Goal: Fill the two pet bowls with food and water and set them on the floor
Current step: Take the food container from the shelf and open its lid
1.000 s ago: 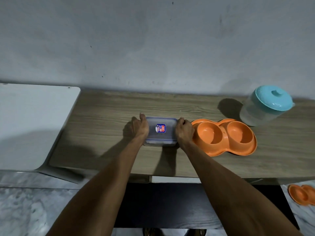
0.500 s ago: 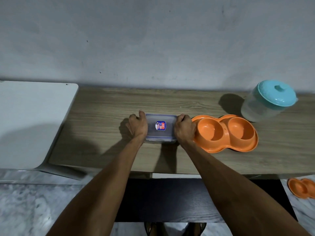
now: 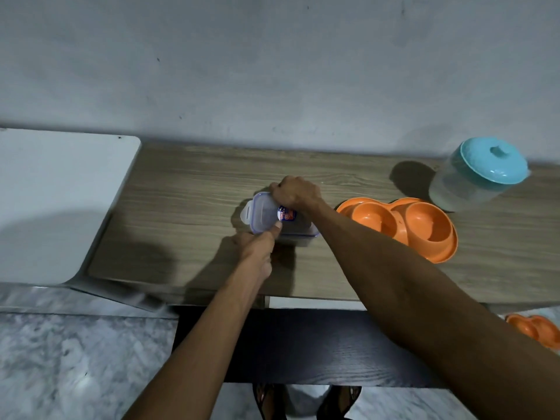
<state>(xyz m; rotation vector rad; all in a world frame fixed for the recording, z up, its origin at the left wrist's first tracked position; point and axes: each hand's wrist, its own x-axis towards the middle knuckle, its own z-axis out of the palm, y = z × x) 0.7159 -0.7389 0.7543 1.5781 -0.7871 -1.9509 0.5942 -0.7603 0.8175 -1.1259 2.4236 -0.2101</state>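
Note:
A small clear food container (image 3: 266, 215) with a purple-edged snap lid and a red-blue sticker sits mid-table. My right hand (image 3: 295, 192) grips the lid at its far edge. My left hand (image 3: 257, 245) holds the near side, thumb pressed on the lid. The left side flap of the lid sticks out, unclipped. The orange double pet bowl (image 3: 403, 225) lies just right of the container, both wells empty. A clear jug with a teal lid (image 3: 481, 174) stands at the back right.
The wooden table (image 3: 188, 207) runs along a grey wall. A white board (image 3: 51, 201) lies to the left. A second orange double bowl (image 3: 536, 328) rests on the marble floor at lower right. A dark bench sits under the table edge; my feet show below.
Both hands left the container's short ends. My right hand moved to the far edge of the lid, my left to the near side. The left flap now stands unclipped and the lid looks tilted.

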